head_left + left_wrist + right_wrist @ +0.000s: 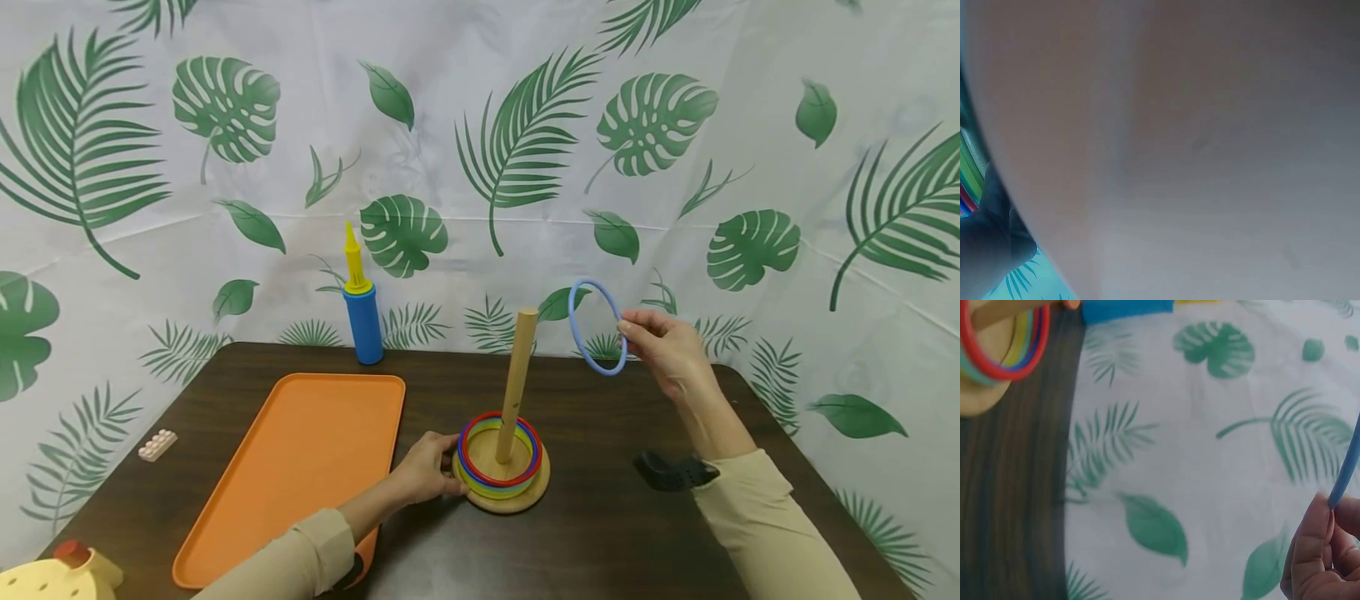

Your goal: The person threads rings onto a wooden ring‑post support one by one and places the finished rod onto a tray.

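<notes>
In the head view, a wooden peg [517, 375] rises from a round wooden base [517, 505]. Several rings lie stacked around its foot, a red ring [501, 484] uppermost, with blue, green and yellow below. My left hand [426, 470] holds the base's left edge, fingers and thumb against the rings. Up to the right of the peg, my right hand [667, 346] pinches a light blue ring [573, 325], held upright and apart from the peg. The right wrist view shows the thumb and fingers on that ring [1345, 472]. Blurred, close surfaces fill most of the left wrist view.
An orange tray [315, 450] lies left of the stand. Behind it a blue and yellow hand pump [364, 321] stands upright near the leaf-patterned backdrop. A pale pink toy block [157, 445] and a yellow object with a red knob [60, 579] sit at the left.
</notes>
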Tool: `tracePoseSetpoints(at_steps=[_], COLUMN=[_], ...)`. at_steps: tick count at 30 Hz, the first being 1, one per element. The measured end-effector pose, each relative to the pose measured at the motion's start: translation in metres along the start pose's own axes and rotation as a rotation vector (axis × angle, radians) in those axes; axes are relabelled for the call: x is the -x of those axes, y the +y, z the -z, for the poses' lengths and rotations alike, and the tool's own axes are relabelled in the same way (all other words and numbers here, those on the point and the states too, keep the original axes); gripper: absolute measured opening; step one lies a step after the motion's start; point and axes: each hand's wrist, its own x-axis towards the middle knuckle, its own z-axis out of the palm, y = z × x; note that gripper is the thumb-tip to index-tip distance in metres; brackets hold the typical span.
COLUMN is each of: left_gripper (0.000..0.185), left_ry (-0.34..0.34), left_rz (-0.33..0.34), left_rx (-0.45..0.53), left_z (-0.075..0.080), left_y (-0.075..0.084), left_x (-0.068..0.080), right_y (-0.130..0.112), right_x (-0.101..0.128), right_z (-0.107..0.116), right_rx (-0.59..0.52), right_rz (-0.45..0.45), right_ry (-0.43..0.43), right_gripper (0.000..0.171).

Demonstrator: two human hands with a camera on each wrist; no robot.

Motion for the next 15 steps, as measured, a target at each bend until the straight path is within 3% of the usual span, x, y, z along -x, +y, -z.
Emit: tracePoseSetpoints(at_steps=[7, 15], left_gripper=[0.074, 0.075], left_ry=[-0.001, -0.001], left_rz=[-0.004, 0.001], left_rx=[0.002, 0.007], left_z=[0.0, 0.0], left_y=[0.0, -0.001], left_x=[0.0, 0.0], right_y=[-0.01, -0.012], right_x=[0.002, 0.001], right_z=[-0.023, -0.044], right_rx=[0.009, 0.042], right_rz=[0.037, 0.04], right_ry=[-0.076, -0.102], right_gripper=[0.018, 0.019])
